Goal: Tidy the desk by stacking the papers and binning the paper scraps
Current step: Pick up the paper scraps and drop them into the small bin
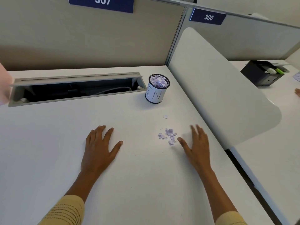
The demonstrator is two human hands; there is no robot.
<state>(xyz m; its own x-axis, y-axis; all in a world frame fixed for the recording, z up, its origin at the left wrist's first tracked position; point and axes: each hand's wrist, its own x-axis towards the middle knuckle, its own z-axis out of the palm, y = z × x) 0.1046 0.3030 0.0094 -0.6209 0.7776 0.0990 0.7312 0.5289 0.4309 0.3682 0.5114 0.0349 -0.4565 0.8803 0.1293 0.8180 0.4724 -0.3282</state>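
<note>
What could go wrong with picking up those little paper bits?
1. The bin already looks heaped to the rim, so more scraps may spill back onto the desk.
2. The scraps lie loose by the open right hand; a quick sweep might scatter them off the desk edge.
3. One stray scrap sits apart, nearer the bin, and may be missed.

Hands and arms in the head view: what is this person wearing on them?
Both hands, the left hand and the right hand, are bare: no gloves, and no rings or watch that I can make out. The forearms are uncovered. Pale yellow sleeves are pushed up towards the elbows; the left sleeve carries rows of thin dark dashed lines, while only a plain corner of the right sleeve shows.
</note>
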